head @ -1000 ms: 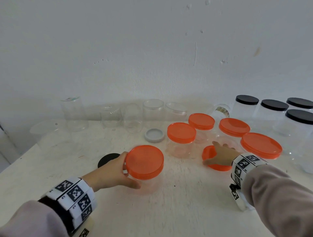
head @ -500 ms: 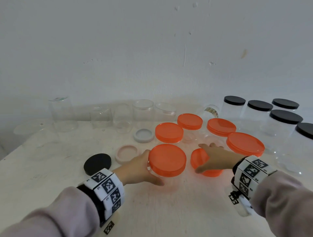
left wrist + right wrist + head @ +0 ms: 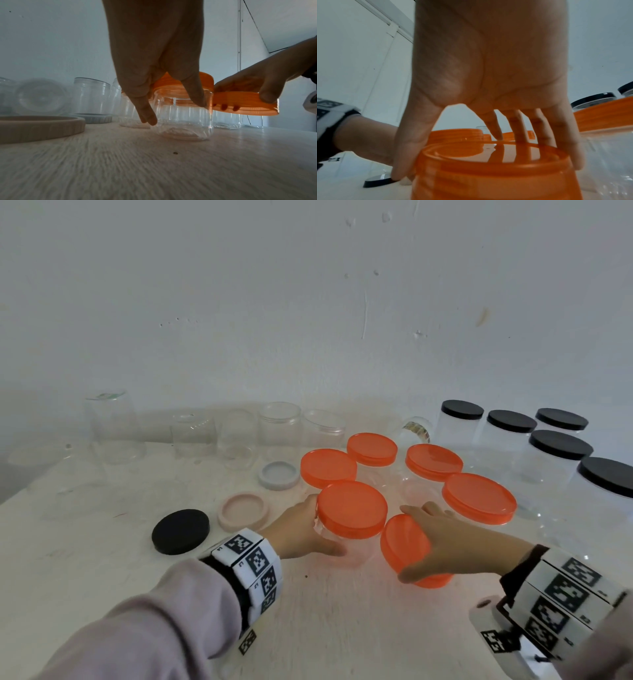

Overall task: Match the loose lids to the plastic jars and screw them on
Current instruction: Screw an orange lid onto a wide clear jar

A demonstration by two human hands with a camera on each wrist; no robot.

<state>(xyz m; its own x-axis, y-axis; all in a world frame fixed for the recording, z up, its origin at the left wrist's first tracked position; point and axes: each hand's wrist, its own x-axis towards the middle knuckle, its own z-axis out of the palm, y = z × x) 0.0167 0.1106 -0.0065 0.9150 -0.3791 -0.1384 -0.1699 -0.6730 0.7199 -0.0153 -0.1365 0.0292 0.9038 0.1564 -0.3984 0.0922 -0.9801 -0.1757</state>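
My left hand [image 3: 308, 529] grips the side of a clear jar [image 3: 342, 549] that wears an orange lid [image 3: 351, 513] and stands on the table. In the left wrist view, thumb and fingers [image 3: 149, 116] wrap the jar's wall [image 3: 185, 119]. Just to its right, my right hand [image 3: 431, 542] holds a loose orange lid [image 3: 404, 546] from above, thumb and fingers around its rim. In the left wrist view this lid [image 3: 243, 106] is tilted, off the table. The right wrist view shows its open underside [image 3: 488, 169].
Several orange-lidded jars [image 3: 433, 462] stand behind my hands, and black-lidded jars [image 3: 561, 445] stand at the right. Loose black [image 3: 180, 531], pink [image 3: 244, 510] and grey [image 3: 279, 475] lids lie to the left. Open clear jars [image 3: 279, 426] line the wall.
My left hand has slid its orange-lidded jar to the right, up beside the right hand. The right hand has tilted and raised the loose orange lid.
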